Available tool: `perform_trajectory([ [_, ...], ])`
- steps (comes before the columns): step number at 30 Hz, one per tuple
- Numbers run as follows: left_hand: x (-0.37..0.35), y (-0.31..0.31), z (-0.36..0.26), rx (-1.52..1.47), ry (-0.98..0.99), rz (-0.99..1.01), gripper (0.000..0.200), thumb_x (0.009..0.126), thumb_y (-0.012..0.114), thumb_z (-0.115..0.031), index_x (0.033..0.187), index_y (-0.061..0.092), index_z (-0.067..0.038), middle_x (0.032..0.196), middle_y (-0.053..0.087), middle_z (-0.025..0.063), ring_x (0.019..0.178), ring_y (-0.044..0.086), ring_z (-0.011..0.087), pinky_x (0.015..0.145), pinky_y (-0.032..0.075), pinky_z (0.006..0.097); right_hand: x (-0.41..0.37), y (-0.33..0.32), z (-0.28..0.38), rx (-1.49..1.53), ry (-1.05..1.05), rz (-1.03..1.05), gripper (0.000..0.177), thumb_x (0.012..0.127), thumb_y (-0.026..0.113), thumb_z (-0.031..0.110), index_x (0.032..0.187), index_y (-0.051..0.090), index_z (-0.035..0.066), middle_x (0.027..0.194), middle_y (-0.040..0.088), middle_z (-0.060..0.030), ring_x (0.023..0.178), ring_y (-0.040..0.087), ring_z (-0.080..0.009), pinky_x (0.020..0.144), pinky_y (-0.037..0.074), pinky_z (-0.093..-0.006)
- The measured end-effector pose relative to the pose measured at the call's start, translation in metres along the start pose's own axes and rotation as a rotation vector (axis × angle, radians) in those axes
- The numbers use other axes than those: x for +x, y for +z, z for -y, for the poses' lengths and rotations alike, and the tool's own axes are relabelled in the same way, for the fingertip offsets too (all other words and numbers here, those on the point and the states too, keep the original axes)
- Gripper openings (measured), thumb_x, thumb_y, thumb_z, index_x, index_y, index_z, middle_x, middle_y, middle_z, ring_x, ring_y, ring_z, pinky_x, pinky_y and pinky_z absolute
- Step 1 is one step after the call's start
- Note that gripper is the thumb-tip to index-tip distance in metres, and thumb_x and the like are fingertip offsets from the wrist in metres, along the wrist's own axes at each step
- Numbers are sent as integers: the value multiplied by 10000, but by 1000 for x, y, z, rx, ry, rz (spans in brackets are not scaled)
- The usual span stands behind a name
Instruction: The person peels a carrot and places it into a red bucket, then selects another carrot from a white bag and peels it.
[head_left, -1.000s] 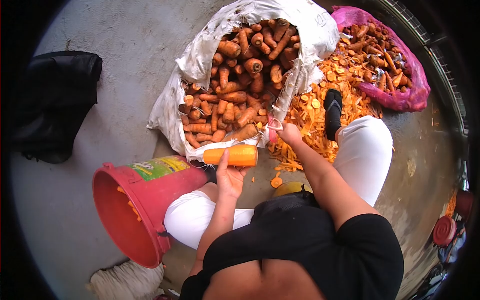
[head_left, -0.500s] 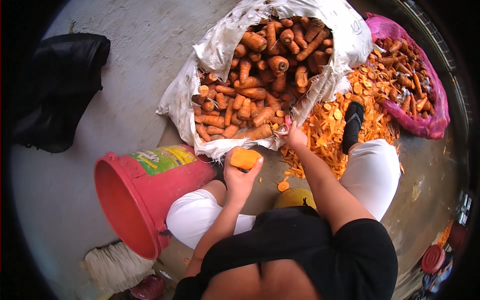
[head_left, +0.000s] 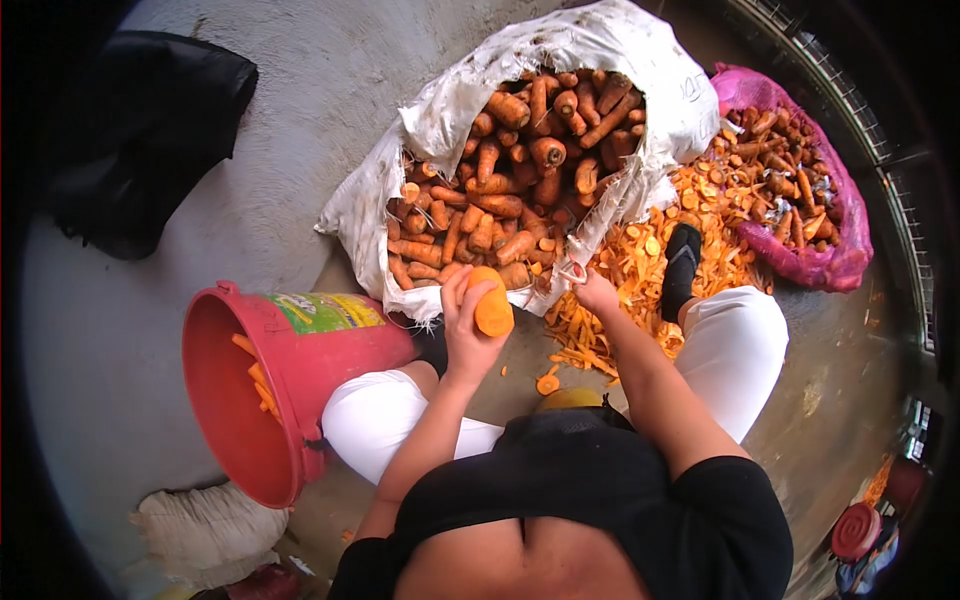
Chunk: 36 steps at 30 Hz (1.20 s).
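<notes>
My left hand [head_left: 468, 325] is closed around a thick peeled carrot [head_left: 494, 308], bright orange and smooth, held tilted in front of the sack opening. To its right, my right hand [head_left: 597, 291] grips a small red-and-white peeler [head_left: 573, 272] near the sack's lower edge; the fingers partly hide it. Beyond both hands, a large white sack [head_left: 440, 125] lies open, full of unpeeled carrots [head_left: 500, 205]. A heap of orange peelings and cut ends [head_left: 640, 260] spreads on the floor right of the sack.
A red bucket [head_left: 345, 345] lies tipped on its side at left, with peeled carrots [head_left: 262, 388] inside. At right is a pink sack [head_left: 840, 265] holding more carrots. Black plastic [head_left: 150, 140] lies upper left, a pale sack [head_left: 205, 530] lower left. My sandalled foot [head_left: 681, 265] rests among the peelings.
My left hand has turned the carrot from lying sideways to a more upright tilt. My right hand still holds the peeler. The view has shifted, and carrots now show inside the bucket.
</notes>
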<state>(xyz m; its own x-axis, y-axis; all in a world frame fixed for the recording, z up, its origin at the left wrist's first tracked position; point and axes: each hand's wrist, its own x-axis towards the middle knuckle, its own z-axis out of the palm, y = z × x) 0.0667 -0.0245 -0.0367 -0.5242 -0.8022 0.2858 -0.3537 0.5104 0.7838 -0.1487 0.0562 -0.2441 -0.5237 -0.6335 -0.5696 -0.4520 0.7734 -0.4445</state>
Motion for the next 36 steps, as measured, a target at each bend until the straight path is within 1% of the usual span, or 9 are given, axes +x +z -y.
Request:
perform_trajectory([
  [4, 7, -4, -18, -57, 209, -76, 486, 699, 764, -25, 1120, 565, -165, 1307, 358, 162, 1229, 456, 387, 1003, 425, 434, -17, -15, 6, 739, 207, 16, 351, 816, 541, 230, 1133, 633, 108, 715, 628, -129, 521, 600, -178, 462, 473, -320],
  [5, 7, -5, -22, -67, 262, -71, 482, 705, 762, -25, 1122, 566, -169, 1309, 357, 161, 1234, 451, 387, 1007, 424, 435, -23, -12, 17, 1045, 139, -37, 139, 853, 558, 197, 862, 569, 59, 566, 510, -41, 434, 486, -153, 365, 343, -286],
  [6, 7, -8, -26, -76, 314, -66, 479, 710, 760, -25, 1124, 568, -172, 1311, 355, 159, 1239, 446, 387, 1012, 423, 435, -24, -18, 24, 1192, 79, 176, 683, 856, 567, 257, 1476, 282, 259, 809, 556, -28, 446, 405, -125, 390, 343, -268],
  [8, 7, -10, -38, -123, 389, -44, 474, 725, 769, -46, 1129, 563, -185, 1320, 352, 159, 1257, 426, 386, 1034, 417, 445, -68, -57, 72, 1417, 8, 311, 879, 871, 607, 411, 1496, -5, 328, 974, 539, -45, 454, 354, -101, 381, 311, -227],
  [14, -5, -8, -72, -259, 348, 15, 578, 691, 820, -102, 1180, 523, -183, 1364, 322, 164, 1273, 413, 382, 1074, 386, 449, -134, -114, 118, 1752, -318, 728, 598, 806, 556, 683, 1036, 593, 132, 684, 560, 30, 446, 454, -56, 336, 329, -188],
  [20, -18, -18, -79, -102, 236, 179, 785, 728, 818, -223, 1386, 396, -157, 1403, 356, 156, 1271, 432, 295, 1013, 403, 361, -154, -121, 103, 1703, -252, 651, 474, 821, 646, 528, 1046, 577, 117, 626, 556, 49, 426, 482, -63, 360, 365, -184],
  [23, -22, -41, -115, -748, -281, 533, 925, 734, 798, -111, 1476, 247, -125, 1439, 348, 150, 1311, 396, 262, 1022, 387, 331, -163, -129, 103, 1640, -322, 628, 372, 830, 673, 434, 1010, 577, 122, 687, 585, 45, 479, 512, -53, 415, 396, -179],
  [27, -19, -50, -118, -1153, -456, 588, 813, 903, 598, -397, 1503, 130, -110, 1430, 355, 144, 1226, 506, 271, 963, 477, 393, -176, -146, 110, 1564, -431, 522, 359, 810, 717, 316, 1050, 559, 102, 731, 577, 41, 539, 518, -47, 462, 412, -185],
  [36, -5, -42, -138, -1265, -740, 460, 535, 871, 658, -363, 1238, 477, -19, 1030, 594, 129, 818, 651, 208, 661, 591, 324, -188, -186, 125, 1147, -717, 266, 428, 868, 645, 438, 1050, 581, 56, 659, 519, 28, 508, 436, -51, 448, 337, -223],
])
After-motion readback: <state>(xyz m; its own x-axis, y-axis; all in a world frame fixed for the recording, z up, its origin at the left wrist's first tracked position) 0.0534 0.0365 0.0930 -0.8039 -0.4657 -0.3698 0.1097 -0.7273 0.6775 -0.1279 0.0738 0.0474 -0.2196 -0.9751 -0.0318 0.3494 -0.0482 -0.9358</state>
